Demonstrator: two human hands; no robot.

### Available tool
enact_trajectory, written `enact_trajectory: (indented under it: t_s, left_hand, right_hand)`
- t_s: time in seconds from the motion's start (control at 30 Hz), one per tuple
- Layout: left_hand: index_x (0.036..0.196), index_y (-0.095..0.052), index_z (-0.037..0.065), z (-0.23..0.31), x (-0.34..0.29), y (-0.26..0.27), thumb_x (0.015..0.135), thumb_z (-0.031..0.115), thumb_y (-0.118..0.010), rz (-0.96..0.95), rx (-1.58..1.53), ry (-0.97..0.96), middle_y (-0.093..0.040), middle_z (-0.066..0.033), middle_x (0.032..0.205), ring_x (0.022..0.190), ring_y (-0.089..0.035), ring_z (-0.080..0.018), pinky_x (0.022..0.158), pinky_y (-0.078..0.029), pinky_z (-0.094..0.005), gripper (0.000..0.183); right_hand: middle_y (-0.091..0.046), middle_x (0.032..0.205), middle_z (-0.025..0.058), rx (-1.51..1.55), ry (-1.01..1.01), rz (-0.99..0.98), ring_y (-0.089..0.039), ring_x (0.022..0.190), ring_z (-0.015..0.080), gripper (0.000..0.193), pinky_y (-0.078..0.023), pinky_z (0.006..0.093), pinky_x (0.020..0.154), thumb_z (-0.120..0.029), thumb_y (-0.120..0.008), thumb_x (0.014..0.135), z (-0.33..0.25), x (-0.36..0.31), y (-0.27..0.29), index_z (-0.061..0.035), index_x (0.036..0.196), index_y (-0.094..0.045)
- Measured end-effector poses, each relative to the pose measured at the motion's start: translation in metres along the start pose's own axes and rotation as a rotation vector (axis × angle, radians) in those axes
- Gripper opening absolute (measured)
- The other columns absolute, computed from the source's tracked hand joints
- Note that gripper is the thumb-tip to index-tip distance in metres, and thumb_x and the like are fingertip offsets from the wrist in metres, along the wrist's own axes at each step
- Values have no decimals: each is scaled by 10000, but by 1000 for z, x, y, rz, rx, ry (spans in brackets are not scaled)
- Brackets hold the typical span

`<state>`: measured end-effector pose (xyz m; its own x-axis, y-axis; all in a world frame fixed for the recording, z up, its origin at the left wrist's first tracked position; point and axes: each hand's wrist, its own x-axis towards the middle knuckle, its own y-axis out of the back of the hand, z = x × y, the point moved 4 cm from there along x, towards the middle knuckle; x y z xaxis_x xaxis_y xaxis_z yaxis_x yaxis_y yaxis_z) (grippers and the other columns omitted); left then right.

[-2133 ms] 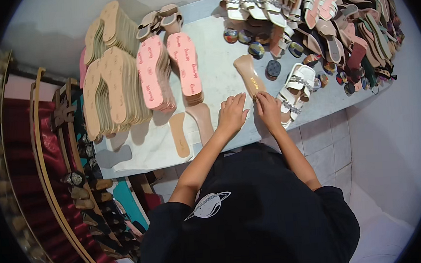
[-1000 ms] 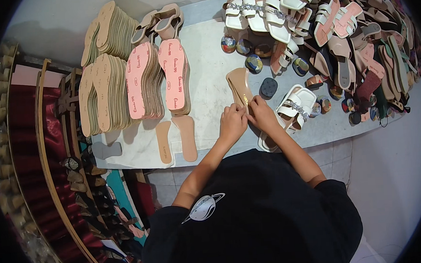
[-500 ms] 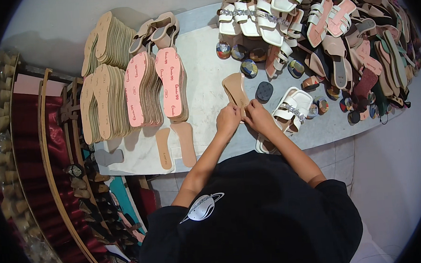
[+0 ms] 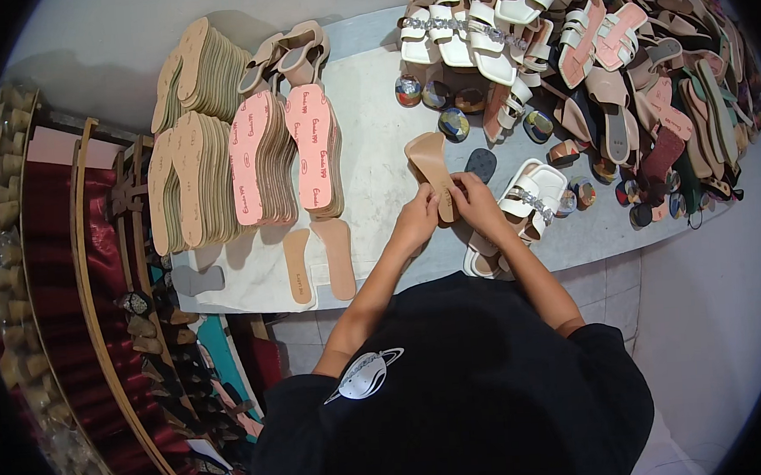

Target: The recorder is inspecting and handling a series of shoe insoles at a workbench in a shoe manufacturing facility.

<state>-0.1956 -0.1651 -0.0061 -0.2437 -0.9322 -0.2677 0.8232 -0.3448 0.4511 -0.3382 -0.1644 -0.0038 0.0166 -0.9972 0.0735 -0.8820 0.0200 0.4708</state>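
A tan insole (image 4: 429,155), curved like a shoe sole, lies between my hands with its wide end pointing away from me. My left hand (image 4: 417,220) is closed on its left edge, thumb and fingers pinching near the narrow end. On the opposite edge, my right hand (image 4: 478,205) pinches the insole with bent fingers. A dark oval heel block (image 4: 481,164) sits just beyond my right hand. Beside that hand rests a white sandal (image 4: 534,189) with a jeweled strap. Another sandal (image 4: 483,262) is partly hidden under my right forearm.
Stacks of tan soles (image 4: 205,170) and pink printed soles (image 4: 258,158) stand at the left. Two loose tan insoles (image 4: 336,258) lie near the front edge. White sandals (image 4: 473,40), multicoloured round heels (image 4: 454,124) and piled shoes (image 4: 702,87) crowd the right. A wooden rack (image 4: 94,255) stands left.
My right hand has shifted slightly right and its fingers have opened up a little along the insole, showing more of its narrow end. My left hand stays at the left edge.
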Motion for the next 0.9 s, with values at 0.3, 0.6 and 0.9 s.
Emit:
enact_trajectory:
  t_s: [0.3,0.6,0.9]
  left_hand:
    - [1255,-392,35,-12,0,6,927,375,-436,-81,-128,195,-601,-195,1028,969,-587,-260,827,-440,-324,475]
    - [1377,-241,165,3,11,14,888,589,-269,-46,-94,204,-558,-317,1069,1059,-529,-427,876,-415,-393,648]
    - [1360,-277,36,-20,25,9,903,606,-166,-130,-438,278,-558,-193,1086,869,-569,-272,794,-441,-315,739]
  right_hand:
    - [-554,724,-30,743,-388,-150,-531,642,45,123,-427,190,575,-175,-564,872,14,22,-14,-54,853,-554]
    - [-561,773,-16,993,-407,-236,-549,689,53,33,-441,183,620,-103,-538,837,-1,23,-16,-73,853,-536]
    - [-544,793,-24,1218,-320,-331,-549,751,71,41,-457,217,710,-88,-555,819,-12,23,-10,-71,787,-536]
